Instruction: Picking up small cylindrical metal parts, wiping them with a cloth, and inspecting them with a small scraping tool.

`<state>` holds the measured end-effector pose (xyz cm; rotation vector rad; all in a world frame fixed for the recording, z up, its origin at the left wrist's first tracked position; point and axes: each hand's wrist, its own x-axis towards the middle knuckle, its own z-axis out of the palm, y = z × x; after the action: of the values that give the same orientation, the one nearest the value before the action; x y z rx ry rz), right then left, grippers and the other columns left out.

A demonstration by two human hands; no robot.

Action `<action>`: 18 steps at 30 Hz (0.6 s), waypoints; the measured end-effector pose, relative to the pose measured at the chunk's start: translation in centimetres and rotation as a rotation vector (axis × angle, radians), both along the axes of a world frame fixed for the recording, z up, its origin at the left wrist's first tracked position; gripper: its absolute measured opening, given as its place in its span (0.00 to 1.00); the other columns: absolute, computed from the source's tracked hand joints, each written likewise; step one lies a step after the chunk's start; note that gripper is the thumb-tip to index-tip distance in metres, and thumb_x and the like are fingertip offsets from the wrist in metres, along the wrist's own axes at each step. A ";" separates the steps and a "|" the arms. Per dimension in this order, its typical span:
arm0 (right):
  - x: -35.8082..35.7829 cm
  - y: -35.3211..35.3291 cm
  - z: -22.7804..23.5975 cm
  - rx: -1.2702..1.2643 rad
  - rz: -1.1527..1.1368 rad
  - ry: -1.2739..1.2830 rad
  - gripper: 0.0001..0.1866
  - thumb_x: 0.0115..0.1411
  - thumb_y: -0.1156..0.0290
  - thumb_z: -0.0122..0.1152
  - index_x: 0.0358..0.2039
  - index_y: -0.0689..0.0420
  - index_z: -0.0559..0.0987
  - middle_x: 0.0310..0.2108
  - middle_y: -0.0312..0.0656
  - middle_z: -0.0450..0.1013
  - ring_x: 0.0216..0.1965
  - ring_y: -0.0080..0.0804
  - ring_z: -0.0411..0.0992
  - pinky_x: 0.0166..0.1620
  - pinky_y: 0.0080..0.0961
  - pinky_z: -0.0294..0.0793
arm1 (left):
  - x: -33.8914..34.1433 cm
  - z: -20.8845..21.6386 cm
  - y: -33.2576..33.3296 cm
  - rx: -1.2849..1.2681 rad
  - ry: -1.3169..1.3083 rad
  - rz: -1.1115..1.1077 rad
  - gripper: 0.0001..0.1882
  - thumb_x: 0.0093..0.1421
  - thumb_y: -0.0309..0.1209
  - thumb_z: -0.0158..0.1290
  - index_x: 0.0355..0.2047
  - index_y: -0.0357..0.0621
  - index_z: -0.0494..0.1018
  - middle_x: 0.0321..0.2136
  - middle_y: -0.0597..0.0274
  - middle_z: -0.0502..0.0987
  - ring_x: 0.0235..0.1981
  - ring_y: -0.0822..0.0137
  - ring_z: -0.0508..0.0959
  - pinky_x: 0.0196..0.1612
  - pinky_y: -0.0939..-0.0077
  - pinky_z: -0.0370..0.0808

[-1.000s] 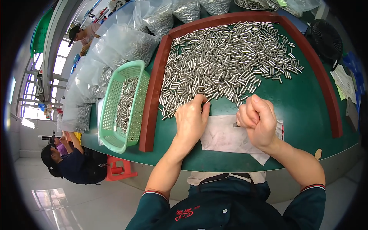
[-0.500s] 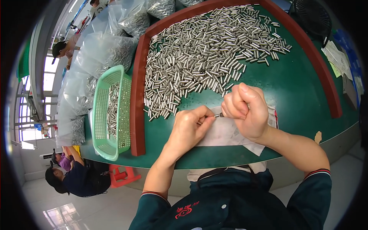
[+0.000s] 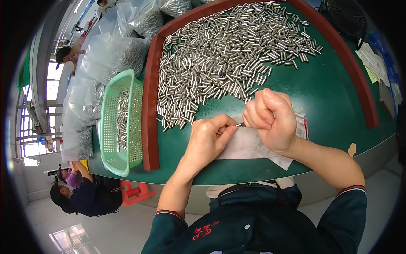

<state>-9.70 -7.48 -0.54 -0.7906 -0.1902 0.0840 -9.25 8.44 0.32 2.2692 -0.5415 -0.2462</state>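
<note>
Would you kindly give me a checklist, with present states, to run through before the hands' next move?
1. Left hand has its fingertips on the small metal piece between the hands: ok.
2. Right hand closed in a fist: ok.
3. Fist's contents identified: cannot tell; the fingers hide them.
4. White cloth lying beneath the hands: ok.
5. Loose metal pins kept right of the red-brown left rail: ok.
6. Mint-green perforated basket upright: ok.
</note>
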 end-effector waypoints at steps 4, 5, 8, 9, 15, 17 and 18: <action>-0.1 0.2 0.0 -0.004 -0.013 -0.006 0.22 0.60 0.63 0.33 0.08 0.52 0.53 0.06 0.30 0.48 0.10 0.19 0.42 0.17 0.19 0.44 | 0.0 0.2 -0.1 -0.010 0.015 0.018 0.03 0.47 0.22 0.54 0.23 0.35 0.72 0.12 0.60 0.69 0.13 0.73 0.68 0.18 0.81 0.65; -0.1 0.3 0.1 -0.004 -0.011 -0.003 0.22 0.60 0.63 0.33 0.08 0.52 0.53 0.06 0.30 0.48 0.10 0.19 0.42 0.17 0.19 0.44 | 0.0 0.3 -0.1 0.010 0.023 0.024 0.03 0.47 0.23 0.54 0.22 0.35 0.71 0.14 0.55 0.72 0.14 0.66 0.73 0.20 0.78 0.69; -0.5 0.6 0.3 -0.052 -0.023 -0.005 0.22 0.60 0.64 0.34 0.08 0.52 0.53 0.06 0.29 0.47 0.11 0.19 0.43 0.17 0.18 0.45 | 0.2 0.2 0.0 0.016 0.019 0.010 0.03 0.47 0.22 0.54 0.22 0.35 0.71 0.14 0.54 0.72 0.14 0.65 0.73 0.20 0.77 0.69; -0.5 0.7 0.4 -0.067 -0.026 -0.017 0.22 0.59 0.64 0.34 0.08 0.52 0.53 0.06 0.29 0.47 0.11 0.18 0.44 0.18 0.18 0.45 | 0.2 0.3 0.0 0.017 0.020 0.012 0.03 0.47 0.22 0.54 0.22 0.35 0.71 0.14 0.54 0.72 0.14 0.65 0.73 0.20 0.77 0.69; -0.6 1.1 0.9 -0.135 -0.057 -0.039 0.21 0.58 0.66 0.35 0.08 0.53 0.53 0.07 0.30 0.48 0.12 0.18 0.45 0.19 0.18 0.46 | 0.3 0.0 -0.2 -0.031 0.008 0.009 0.03 0.46 0.22 0.54 0.21 0.35 0.71 0.13 0.54 0.72 0.14 0.65 0.73 0.20 0.76 0.69; -0.5 1.1 0.7 -0.133 -0.070 -0.049 0.21 0.58 0.66 0.35 0.08 0.53 0.53 0.07 0.30 0.48 0.12 0.18 0.45 0.19 0.19 0.46 | 0.3 0.1 -0.3 -0.013 -0.002 0.012 0.03 0.46 0.22 0.54 0.21 0.35 0.71 0.13 0.53 0.71 0.14 0.64 0.73 0.20 0.76 0.69; -0.4 1.1 0.5 -0.080 -0.070 -0.041 0.20 0.58 0.69 0.37 0.09 0.54 0.53 0.08 0.29 0.48 0.13 0.16 0.45 0.18 0.18 0.46 | 0.2 0.1 -0.4 -0.023 -0.005 0.015 0.03 0.46 0.22 0.54 0.21 0.34 0.71 0.14 0.53 0.72 0.14 0.64 0.73 0.20 0.76 0.69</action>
<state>-10.13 -6.43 -0.02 -0.8784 -0.1988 0.0092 -9.04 8.04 0.46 2.2515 -0.5274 -0.2262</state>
